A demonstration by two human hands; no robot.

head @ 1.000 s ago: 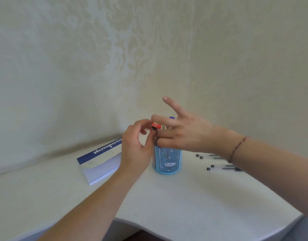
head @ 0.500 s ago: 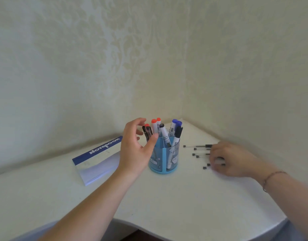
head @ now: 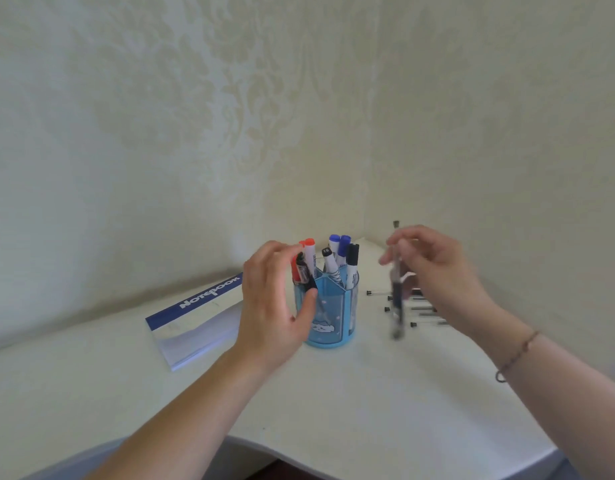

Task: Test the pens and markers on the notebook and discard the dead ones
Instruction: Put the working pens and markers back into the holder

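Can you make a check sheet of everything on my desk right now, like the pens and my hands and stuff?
Surface: white corner desk, curved front edge.
Job's things: blue pen holder upright with red, blue and black markers; notebook closed, left of holder; loose pens lying right of holder.
Clutter: nothing seen.
Hands: left hand touching the holder's left side; right hand holding a blurred pen almost upright above the desk.
Cables: nothing seen.
Surroundings: patterned cream walls meeting in a corner.
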